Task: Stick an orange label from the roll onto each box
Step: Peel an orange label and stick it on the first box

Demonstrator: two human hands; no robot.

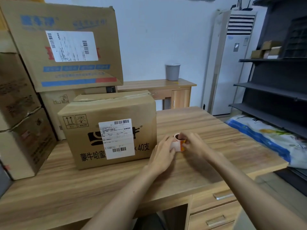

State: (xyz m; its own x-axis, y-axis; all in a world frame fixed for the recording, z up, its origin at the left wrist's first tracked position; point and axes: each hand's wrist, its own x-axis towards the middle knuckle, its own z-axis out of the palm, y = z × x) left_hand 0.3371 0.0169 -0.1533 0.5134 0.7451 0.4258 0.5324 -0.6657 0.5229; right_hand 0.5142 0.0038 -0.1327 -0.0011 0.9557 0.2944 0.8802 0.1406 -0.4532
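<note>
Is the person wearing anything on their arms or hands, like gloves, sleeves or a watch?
No. The left hand and right hand are bare: no gloves, and no ring or watch shows. Both forearms are uncovered down to the picture's edge; no sleeve is in view.

The surface [207, 130] is pale wood-grain laminate, smooth with a dull sheen. On its 9 o'clock side the box [93, 117] is matt brown corrugated cardboard. Its shipping label [117, 138] is smooth white paper, and shiny clear tape [119, 97] runs along the top seam. The roll [176, 144], at the box's 3 o'clock, is smooth white backing paper carrying an orange label [182, 147]. The upper drawer handle [223, 195] at 5 o'clock looks like brushed metal. The bin [172, 72] at 12 o'clock is matt grey plastic, and the sack [265, 135] at 3 o'clock is glossy.
</note>
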